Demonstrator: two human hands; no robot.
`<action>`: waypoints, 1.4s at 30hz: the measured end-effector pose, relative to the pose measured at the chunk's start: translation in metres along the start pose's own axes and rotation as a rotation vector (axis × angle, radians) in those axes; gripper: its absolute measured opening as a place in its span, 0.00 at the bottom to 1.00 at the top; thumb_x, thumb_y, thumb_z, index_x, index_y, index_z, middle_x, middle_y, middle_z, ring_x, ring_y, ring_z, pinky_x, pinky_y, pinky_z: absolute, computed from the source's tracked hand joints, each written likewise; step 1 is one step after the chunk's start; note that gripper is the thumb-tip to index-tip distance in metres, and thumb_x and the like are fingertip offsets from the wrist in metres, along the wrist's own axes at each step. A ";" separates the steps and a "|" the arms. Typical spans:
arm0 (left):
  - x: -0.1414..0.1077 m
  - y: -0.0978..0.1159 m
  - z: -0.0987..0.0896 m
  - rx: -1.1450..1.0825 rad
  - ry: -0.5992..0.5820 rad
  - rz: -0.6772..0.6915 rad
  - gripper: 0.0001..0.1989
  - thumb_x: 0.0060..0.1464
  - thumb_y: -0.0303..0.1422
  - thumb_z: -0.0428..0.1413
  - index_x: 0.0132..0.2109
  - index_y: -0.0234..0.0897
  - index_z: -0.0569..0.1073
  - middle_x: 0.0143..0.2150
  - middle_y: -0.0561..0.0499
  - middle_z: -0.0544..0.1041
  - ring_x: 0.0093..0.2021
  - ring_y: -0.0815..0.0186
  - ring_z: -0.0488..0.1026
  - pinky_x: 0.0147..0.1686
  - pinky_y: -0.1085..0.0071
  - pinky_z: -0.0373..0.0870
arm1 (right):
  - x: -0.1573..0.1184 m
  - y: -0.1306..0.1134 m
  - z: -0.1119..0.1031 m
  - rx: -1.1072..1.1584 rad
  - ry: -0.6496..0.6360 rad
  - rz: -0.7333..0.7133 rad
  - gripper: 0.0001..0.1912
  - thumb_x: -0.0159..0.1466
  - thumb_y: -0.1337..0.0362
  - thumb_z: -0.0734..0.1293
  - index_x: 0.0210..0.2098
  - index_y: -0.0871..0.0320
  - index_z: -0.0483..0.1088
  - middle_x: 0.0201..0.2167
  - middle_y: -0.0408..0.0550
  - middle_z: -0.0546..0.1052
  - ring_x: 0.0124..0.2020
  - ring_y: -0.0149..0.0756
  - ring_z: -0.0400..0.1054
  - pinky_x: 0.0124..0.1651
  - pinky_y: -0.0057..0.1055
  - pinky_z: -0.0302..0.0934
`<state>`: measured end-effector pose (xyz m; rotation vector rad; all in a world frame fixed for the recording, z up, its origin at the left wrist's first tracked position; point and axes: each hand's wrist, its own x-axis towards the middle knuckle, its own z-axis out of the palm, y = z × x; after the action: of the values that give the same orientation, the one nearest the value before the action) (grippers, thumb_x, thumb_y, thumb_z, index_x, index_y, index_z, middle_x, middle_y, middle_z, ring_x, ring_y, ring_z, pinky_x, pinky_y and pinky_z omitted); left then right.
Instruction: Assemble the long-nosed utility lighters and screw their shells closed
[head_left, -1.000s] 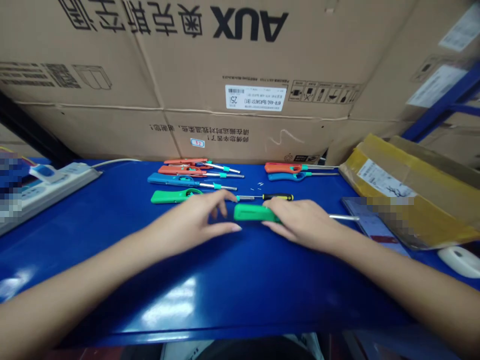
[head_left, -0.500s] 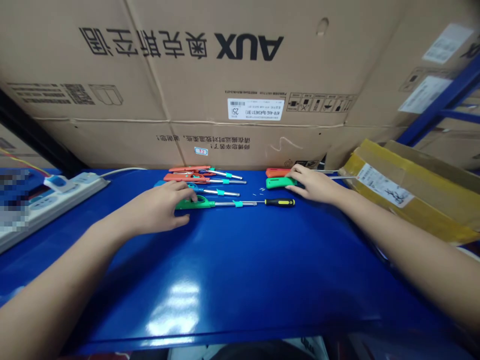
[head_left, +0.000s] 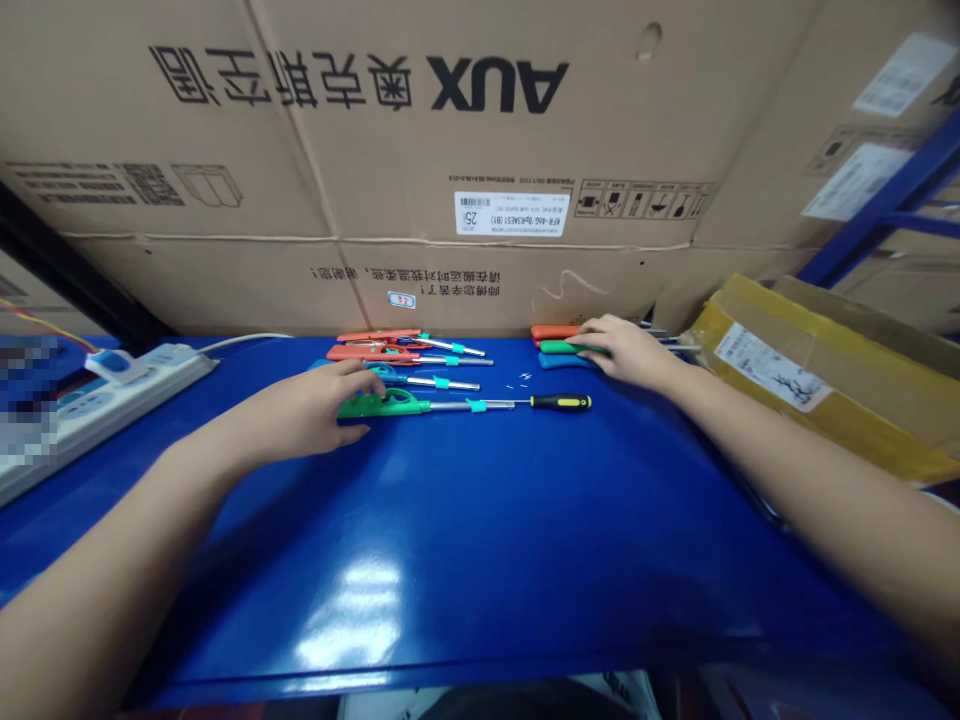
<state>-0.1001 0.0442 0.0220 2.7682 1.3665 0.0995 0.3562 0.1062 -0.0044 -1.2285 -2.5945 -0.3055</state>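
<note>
My left hand is at the handle of a green long-necked lighter, fingers curved over it and thumb apart. Beside that lighter lie a blue one and red ones, their metal tubes pointing right, with turquoise pieces on them. At the back right, my right hand grips a green lighter, whose front part is hidden by the fingers. Red lighter handles are behind it and a blue handle is in front. A black-and-yellow screwdriver touches or nearly touches the left green lighter's tip.
Small white bits lie on the blue tabletop. A large cardboard box walls off the back. On the left is a white power strip with a plug and cable. A yellow-taped carton stands at the right.
My right hand has moved slightly back with the green lighter, and a blue handle now shows in front of it. My left hand has slid left, uncovering more of the green handle.
</note>
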 end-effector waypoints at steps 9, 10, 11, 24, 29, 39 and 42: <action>-0.001 -0.006 0.000 -0.041 0.008 -0.026 0.16 0.55 0.38 0.57 0.50 0.38 0.74 0.48 0.43 0.77 0.43 0.54 0.76 0.41 0.59 0.74 | -0.006 -0.005 0.010 0.082 0.057 -0.009 0.19 0.67 0.69 0.59 0.50 0.60 0.78 0.50 0.59 0.79 0.51 0.50 0.73 0.57 0.52 0.67; -0.001 -0.006 0.001 -0.067 0.007 -0.023 0.15 0.56 0.38 0.57 0.49 0.39 0.74 0.47 0.44 0.77 0.42 0.54 0.77 0.40 0.60 0.74 | -0.007 -0.008 0.008 0.087 0.066 -0.009 0.18 0.67 0.68 0.59 0.50 0.61 0.78 0.50 0.59 0.79 0.51 0.50 0.73 0.57 0.52 0.67; 0.000 -0.006 0.001 -0.091 0.003 -0.018 0.15 0.56 0.38 0.57 0.49 0.39 0.74 0.46 0.45 0.78 0.41 0.55 0.77 0.39 0.60 0.74 | -0.007 -0.012 0.005 0.090 0.078 -0.007 0.18 0.68 0.67 0.60 0.50 0.61 0.78 0.50 0.60 0.79 0.51 0.50 0.73 0.57 0.52 0.67; -0.002 0.023 -0.001 -0.375 -0.248 -0.017 0.20 0.55 0.40 0.61 0.53 0.39 0.72 0.43 0.50 0.78 0.39 0.63 0.76 0.37 0.70 0.73 | -0.034 -0.138 -0.025 0.071 -0.060 -0.069 0.19 0.71 0.63 0.61 0.58 0.59 0.71 0.53 0.59 0.75 0.51 0.50 0.70 0.51 0.48 0.67; 0.003 0.063 0.004 -0.458 -0.308 0.053 0.22 0.55 0.39 0.62 0.56 0.42 0.72 0.45 0.51 0.77 0.40 0.65 0.74 0.39 0.71 0.72 | -0.039 -0.154 -0.024 0.171 -0.146 -0.070 0.14 0.70 0.62 0.64 0.53 0.57 0.73 0.51 0.55 0.76 0.51 0.49 0.70 0.53 0.47 0.65; 0.010 0.083 0.024 -0.407 -0.157 0.161 0.20 0.57 0.40 0.61 0.55 0.42 0.74 0.47 0.51 0.76 0.42 0.65 0.75 0.40 0.71 0.71 | -0.051 -0.124 -0.042 0.449 -0.456 0.030 0.05 0.68 0.60 0.65 0.38 0.55 0.69 0.37 0.45 0.76 0.35 0.36 0.68 0.36 0.32 0.59; 0.009 0.077 0.023 -0.380 -0.146 0.188 0.17 0.57 0.39 0.62 0.53 0.42 0.76 0.48 0.51 0.77 0.45 0.63 0.76 0.45 0.70 0.72 | -0.055 -0.119 -0.046 0.426 -0.483 0.033 0.05 0.67 0.60 0.66 0.36 0.55 0.68 0.36 0.44 0.75 0.34 0.36 0.67 0.36 0.32 0.58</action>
<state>-0.0318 0.0044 0.0052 2.5178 0.9376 0.1449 0.3034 -0.0214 0.0118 -1.2989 -2.8002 0.5949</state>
